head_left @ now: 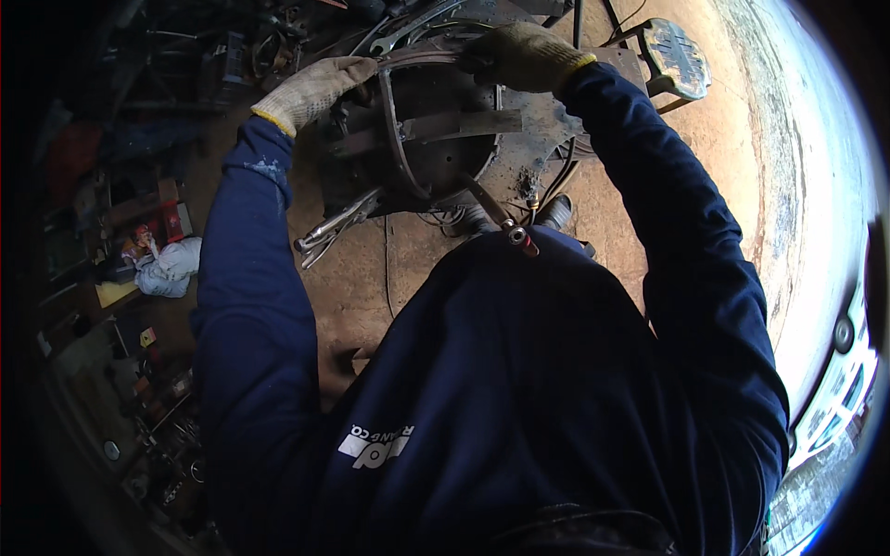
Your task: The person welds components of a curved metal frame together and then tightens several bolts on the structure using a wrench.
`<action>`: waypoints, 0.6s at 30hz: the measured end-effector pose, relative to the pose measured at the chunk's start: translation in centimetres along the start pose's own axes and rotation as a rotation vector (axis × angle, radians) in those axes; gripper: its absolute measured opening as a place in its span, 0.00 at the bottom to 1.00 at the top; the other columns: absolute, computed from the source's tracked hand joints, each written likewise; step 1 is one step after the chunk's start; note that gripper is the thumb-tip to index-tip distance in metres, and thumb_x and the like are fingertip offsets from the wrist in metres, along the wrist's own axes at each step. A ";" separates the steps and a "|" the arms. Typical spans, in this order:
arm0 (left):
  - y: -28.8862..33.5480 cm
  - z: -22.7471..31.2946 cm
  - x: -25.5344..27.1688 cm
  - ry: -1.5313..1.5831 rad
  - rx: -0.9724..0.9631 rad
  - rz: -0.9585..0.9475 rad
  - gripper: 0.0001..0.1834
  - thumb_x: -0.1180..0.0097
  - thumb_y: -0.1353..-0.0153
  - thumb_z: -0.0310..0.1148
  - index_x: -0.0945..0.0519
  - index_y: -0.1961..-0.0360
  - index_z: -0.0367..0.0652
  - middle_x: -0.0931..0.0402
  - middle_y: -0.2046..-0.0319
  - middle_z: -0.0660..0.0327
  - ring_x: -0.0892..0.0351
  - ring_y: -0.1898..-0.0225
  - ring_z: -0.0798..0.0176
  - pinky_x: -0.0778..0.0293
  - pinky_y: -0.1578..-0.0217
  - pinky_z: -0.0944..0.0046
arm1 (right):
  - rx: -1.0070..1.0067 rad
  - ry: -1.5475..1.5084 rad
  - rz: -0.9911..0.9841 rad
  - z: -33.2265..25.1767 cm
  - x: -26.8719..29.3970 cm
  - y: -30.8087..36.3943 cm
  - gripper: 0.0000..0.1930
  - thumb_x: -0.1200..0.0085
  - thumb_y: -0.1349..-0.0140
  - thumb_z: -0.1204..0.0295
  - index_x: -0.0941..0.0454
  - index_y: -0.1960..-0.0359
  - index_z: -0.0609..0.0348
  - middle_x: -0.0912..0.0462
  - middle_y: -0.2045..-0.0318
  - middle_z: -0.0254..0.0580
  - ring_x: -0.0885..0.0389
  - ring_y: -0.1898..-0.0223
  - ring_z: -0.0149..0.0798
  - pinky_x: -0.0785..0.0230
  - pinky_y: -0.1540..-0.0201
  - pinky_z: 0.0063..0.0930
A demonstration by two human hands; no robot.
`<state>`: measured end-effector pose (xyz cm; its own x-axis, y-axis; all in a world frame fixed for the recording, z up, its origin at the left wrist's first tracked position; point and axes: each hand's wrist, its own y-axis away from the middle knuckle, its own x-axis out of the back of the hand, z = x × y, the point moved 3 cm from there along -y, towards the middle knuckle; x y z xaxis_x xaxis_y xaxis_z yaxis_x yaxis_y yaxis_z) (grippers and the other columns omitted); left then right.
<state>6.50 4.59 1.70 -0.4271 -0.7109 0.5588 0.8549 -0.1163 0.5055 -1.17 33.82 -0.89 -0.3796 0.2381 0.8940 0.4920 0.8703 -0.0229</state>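
Both my hands wear pale knit gloves with yellow cuffs. My left hand (315, 91) reaches to the far left of the work, its fingertips closed at the left end of a curved metal strip (417, 59). At the strip's other end is my right hand (527, 57), fingers curled down over it and partly in shadow. Below the strip, a bent flat bar (397, 139) arches over a dark round metal piece on a steel worktable (547, 120). Locking pliers (341, 225) grip the near left edge. A second clamp-like tool (505, 221) sticks out toward me.
An open-end wrench (417, 26) lies beyond the strip. Cables and a hose (561, 181) hang at the table's right edge. A worn metal stool (677, 57) stands at the far right. Tools and a white bag (171, 267) clutter the left side. Outside right is a white car (839, 398).
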 end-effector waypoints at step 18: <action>2.2 1.7 -0.4 -0.175 -0.127 0.123 0.28 0.47 0.27 0.55 0.20 0.40 0.44 0.19 0.50 0.61 0.24 0.46 0.65 0.31 0.41 0.64 | -0.193 0.071 0.207 -1.7 -1.7 1.7 0.13 0.44 0.33 0.61 0.14 0.50 0.45 0.13 0.59 0.43 0.14 0.55 0.48 0.21 0.54 0.39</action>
<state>8.02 5.76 3.70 -0.3529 -0.5951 0.7220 0.9290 -0.1311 0.3461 1.64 34.15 -1.63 -0.2031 0.3653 0.9085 0.6956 0.7068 -0.1287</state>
